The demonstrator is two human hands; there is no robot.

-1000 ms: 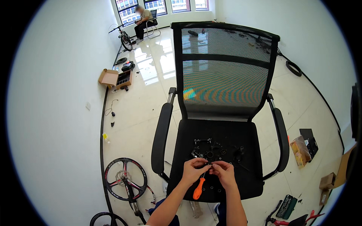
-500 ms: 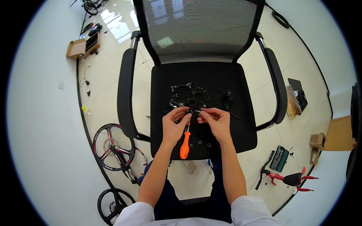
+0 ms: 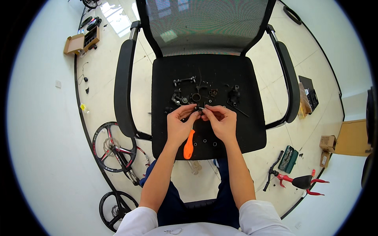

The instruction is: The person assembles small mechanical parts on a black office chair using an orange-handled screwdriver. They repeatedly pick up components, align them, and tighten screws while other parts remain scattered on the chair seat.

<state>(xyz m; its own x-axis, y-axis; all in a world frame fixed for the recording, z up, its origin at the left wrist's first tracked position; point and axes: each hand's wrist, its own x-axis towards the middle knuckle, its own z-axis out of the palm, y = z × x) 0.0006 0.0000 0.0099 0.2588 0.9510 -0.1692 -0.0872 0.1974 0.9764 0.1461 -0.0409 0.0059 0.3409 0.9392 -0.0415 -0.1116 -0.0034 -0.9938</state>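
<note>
Over the black chair seat (image 3: 252, 133), my two hands meet fingertip to fingertip. My left hand (image 3: 180, 124) is closed in a pinch on something too small and dark to make out. Between the fingers of my right hand (image 3: 221, 122) is a small silvery metal part (image 3: 202, 108), its end against the left fingertips. A screwdriver (image 3: 189, 146) with an orange handle lies on the seat below my left hand, its tip hidden by the fingers. Just beyond the hands lie a black ring (image 3: 196, 97), a black bracket-like part (image 3: 234, 96) and a bar-shaped metal part (image 3: 184, 81).
Several small washers (image 3: 215, 144) lie near the seat's front edge. Armrests (image 3: 125, 88) flank the seat. On the floor are spoked wheels (image 3: 114, 147) at left, an open cardboard box (image 3: 75, 44) farther off, and a green case (image 3: 288, 159) beside a red bike frame (image 3: 289, 179) at right.
My hands have drawn closer together, bringing the silvery part to the left fingertips. The whole view has shifted slightly, so the chair appears higher and farther left. The screwdriver still lies on the seat.
</note>
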